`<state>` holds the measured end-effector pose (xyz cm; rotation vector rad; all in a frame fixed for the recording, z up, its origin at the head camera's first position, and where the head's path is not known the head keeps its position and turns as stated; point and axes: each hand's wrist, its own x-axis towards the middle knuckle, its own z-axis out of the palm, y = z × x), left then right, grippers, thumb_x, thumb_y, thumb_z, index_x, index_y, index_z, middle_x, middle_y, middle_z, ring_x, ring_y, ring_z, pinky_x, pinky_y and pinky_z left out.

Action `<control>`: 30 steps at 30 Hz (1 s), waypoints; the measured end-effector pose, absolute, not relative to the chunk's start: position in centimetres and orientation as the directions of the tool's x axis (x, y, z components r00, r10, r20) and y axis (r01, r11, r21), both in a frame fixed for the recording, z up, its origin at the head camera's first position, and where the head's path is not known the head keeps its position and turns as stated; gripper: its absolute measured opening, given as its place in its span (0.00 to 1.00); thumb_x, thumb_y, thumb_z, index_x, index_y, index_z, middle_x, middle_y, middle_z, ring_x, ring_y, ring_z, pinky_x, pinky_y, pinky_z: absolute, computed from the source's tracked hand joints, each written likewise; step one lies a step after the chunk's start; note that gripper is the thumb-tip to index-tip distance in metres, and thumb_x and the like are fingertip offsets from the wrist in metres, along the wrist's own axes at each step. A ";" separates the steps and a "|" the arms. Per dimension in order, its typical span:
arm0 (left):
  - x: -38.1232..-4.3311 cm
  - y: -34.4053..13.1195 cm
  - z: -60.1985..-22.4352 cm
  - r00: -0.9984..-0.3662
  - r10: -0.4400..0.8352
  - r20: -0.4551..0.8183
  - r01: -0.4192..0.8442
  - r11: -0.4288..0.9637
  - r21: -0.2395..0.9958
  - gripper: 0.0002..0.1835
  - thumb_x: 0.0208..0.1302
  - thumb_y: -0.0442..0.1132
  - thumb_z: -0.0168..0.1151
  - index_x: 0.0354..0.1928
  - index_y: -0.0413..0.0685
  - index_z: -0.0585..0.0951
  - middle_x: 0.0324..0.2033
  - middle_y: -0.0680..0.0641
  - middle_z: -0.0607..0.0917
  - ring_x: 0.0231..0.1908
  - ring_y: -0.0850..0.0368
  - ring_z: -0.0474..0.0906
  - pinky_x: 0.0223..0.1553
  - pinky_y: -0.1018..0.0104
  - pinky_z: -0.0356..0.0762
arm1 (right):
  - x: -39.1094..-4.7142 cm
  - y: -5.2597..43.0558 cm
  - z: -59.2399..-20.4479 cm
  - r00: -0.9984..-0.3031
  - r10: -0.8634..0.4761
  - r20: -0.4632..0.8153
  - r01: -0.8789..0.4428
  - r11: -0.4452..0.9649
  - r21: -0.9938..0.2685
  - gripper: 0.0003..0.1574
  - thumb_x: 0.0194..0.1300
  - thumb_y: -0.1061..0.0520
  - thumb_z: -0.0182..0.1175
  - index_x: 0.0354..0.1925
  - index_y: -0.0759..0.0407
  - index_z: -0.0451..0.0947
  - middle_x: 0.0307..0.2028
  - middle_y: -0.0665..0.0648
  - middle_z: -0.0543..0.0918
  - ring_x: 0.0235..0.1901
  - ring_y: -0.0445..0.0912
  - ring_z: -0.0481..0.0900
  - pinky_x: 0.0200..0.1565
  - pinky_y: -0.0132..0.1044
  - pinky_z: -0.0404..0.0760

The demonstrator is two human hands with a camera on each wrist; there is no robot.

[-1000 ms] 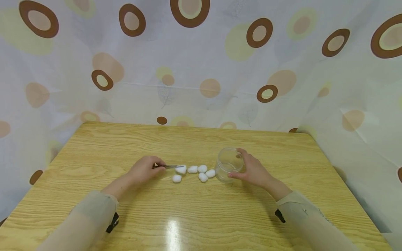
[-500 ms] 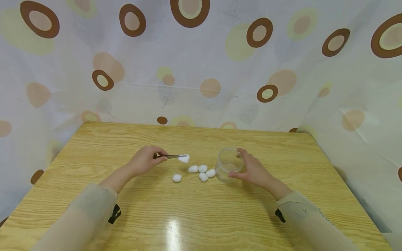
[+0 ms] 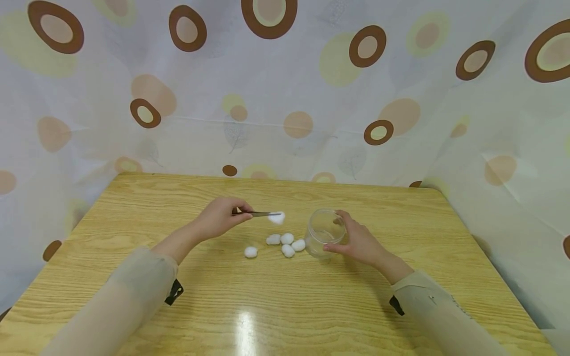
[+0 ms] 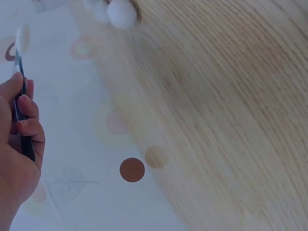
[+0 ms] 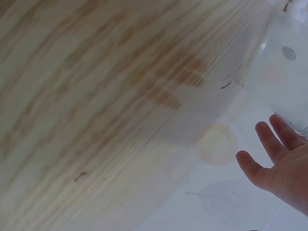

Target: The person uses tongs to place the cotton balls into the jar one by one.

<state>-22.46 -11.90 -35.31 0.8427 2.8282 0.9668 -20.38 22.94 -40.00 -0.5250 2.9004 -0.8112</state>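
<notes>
My left hand (image 3: 219,217) pinches a pair of tweezers (image 3: 260,214), whose tips hold a white cotton ball (image 3: 278,218) up above the table. In the left wrist view the tweezers (image 4: 19,108) lie along the fingers, with the cotton ball (image 4: 22,38) at their far end. My right hand (image 3: 360,243) grips a clear, open-topped jar (image 3: 315,247) from its right side, thumb in front and fingers behind. The jar stands upright just right of the raised cotton ball. Part of the jar (image 5: 276,67) shows beyond the fingers in the right wrist view.
Several cotton balls (image 3: 288,251) lie grouped at the jar's left side. Another cotton ball (image 3: 251,252) sits apart, farther left and nearer me. The wooden table (image 3: 285,306) ends at a patterned cloth (image 3: 267,148) hanging behind and at both sides.
My left hand has lifted a cotton ball off the table with the tweezers and carried it up and rightward toward the jar. The right hand and jar have stayed in place.
</notes>
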 end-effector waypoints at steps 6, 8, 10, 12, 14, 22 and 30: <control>-22.9 -10.5 -34.3 -0.834 0.531 0.152 0.511 0.636 0.579 0.09 0.65 0.41 0.59 0.42 0.47 0.84 0.33 0.50 0.84 0.21 0.62 0.67 0.25 0.69 0.66 | -20.3 23.0 -40.0 -0.939 -0.345 0.001 -0.294 0.799 -0.525 0.61 0.52 0.38 0.67 0.69 0.63 0.47 0.61 0.69 0.69 0.60 0.67 0.66 0.57 0.62 0.66; -23.1 -10.0 -34.0 -0.825 0.544 0.153 0.522 0.631 0.574 0.09 0.65 0.41 0.59 0.42 0.46 0.84 0.33 0.49 0.84 0.21 0.62 0.66 0.25 0.69 0.66 | -20.3 23.0 -39.9 -0.938 -0.346 -0.001 -0.293 0.797 -0.528 0.61 0.52 0.38 0.67 0.69 0.63 0.47 0.62 0.69 0.69 0.61 0.67 0.66 0.57 0.62 0.66; -23.3 -9.4 -33.8 -0.818 0.554 0.151 0.530 0.628 0.570 0.09 0.65 0.41 0.59 0.42 0.47 0.84 0.34 0.50 0.84 0.22 0.62 0.67 0.25 0.69 0.66 | -20.3 23.0 -39.9 -0.938 -0.348 -0.002 -0.294 0.795 -0.530 0.60 0.52 0.38 0.67 0.69 0.63 0.47 0.62 0.69 0.69 0.61 0.67 0.66 0.57 0.63 0.66; -23.5 -8.8 -33.6 -0.809 0.569 0.150 0.542 0.623 0.564 0.09 0.65 0.41 0.58 0.42 0.48 0.83 0.34 0.50 0.84 0.22 0.62 0.68 0.26 0.69 0.67 | -20.3 23.0 -39.9 -0.937 -0.349 -0.004 -0.293 0.792 -0.535 0.60 0.52 0.38 0.67 0.69 0.63 0.47 0.62 0.69 0.69 0.61 0.67 0.65 0.57 0.62 0.66; -23.6 -8.2 -33.5 -0.802 0.579 0.148 0.550 0.619 0.561 0.09 0.65 0.42 0.58 0.42 0.48 0.83 0.35 0.51 0.84 0.23 0.62 0.68 0.27 0.69 0.68 | -20.3 23.0 -39.8 -0.937 -0.350 -0.005 -0.292 0.790 -0.538 0.59 0.53 0.38 0.67 0.69 0.63 0.47 0.62 0.69 0.69 0.61 0.67 0.65 0.57 0.62 0.66; -24.2 -5.9 -33.3 -0.791 0.597 0.133 0.561 0.621 0.547 0.10 0.65 0.43 0.58 0.43 0.49 0.83 0.38 0.51 0.85 0.28 0.62 0.73 0.31 0.69 0.72 | -20.4 22.9 -39.7 -0.937 -0.349 -0.012 -0.287 0.790 -0.542 0.59 0.53 0.38 0.67 0.68 0.64 0.48 0.62 0.69 0.69 0.61 0.66 0.66 0.57 0.60 0.67; -24.5 -3.4 -33.4 -0.771 0.623 0.129 0.587 0.618 0.524 0.10 0.66 0.43 0.58 0.44 0.49 0.84 0.40 0.51 0.86 0.37 0.59 0.80 0.39 0.66 0.77 | -20.4 22.9 -39.9 -0.941 -0.338 -0.017 -0.276 0.794 -0.542 0.59 0.52 0.38 0.67 0.68 0.64 0.49 0.61 0.70 0.70 0.60 0.66 0.67 0.57 0.60 0.68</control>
